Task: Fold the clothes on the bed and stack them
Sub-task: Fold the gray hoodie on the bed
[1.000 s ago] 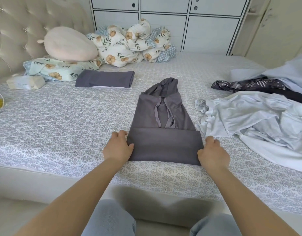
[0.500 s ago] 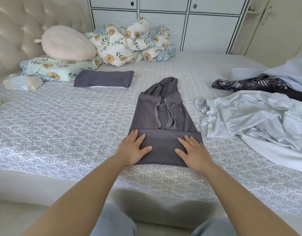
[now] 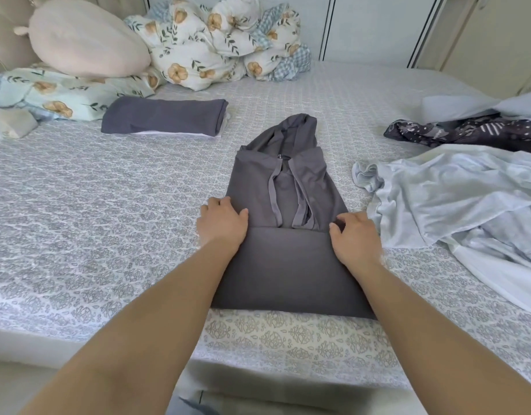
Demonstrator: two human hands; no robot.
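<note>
Head view shows, on the left of the bed (image 3: 78, 205), a folded gray stack (image 3: 163, 116). At center lies the gray hoodie (image 3: 285, 211), bottom folded up. The left hand (image 3: 222, 224) grips its left edge, fingers curled. The right hand (image 3: 355, 236) seems to pinch the right edge. Pale blue clothes (image 3: 456, 202) lie unfolded at right.

Dark grey hoodie (image 3: 288, 259), grey-and-white patterned bed (image 3: 93, 235) cover, pale blue garment (image 3: 456, 199), floral cream duvet (image 3: 216, 46), pink pillow (image 3: 87, 46)
</note>
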